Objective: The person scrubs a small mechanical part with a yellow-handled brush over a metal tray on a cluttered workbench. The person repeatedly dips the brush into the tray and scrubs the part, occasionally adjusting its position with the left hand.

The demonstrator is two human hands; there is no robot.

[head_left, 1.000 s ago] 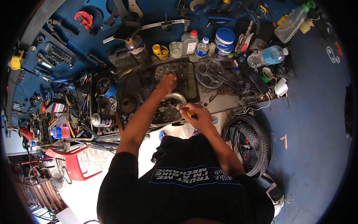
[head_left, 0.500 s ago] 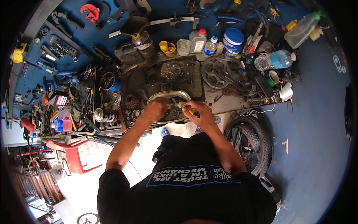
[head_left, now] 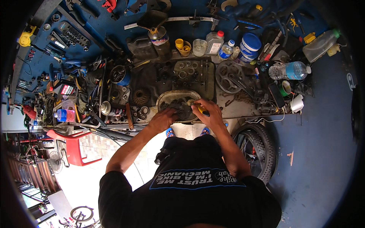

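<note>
Oval pan (head_left: pixel 178 91) at the tabletop's (head_left: pixel 225 110) near edge
Right hand (head_left: pixel 211 114) grasps a yellow-handled brush (head_left: pixel 204 111) (tip over the pan); left hand (head_left: pixel 162 121) at near left, its grip impossible to tell

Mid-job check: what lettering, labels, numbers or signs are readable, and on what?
Black shirt: large white lettering, upside down, legible; wording not repeated.
Blue tub: printed label, too small to read.
Grey bottle: pale label, too small.
Blue wall: white outlined mark, no readable words.
Numbers: none I can make out.
</note>
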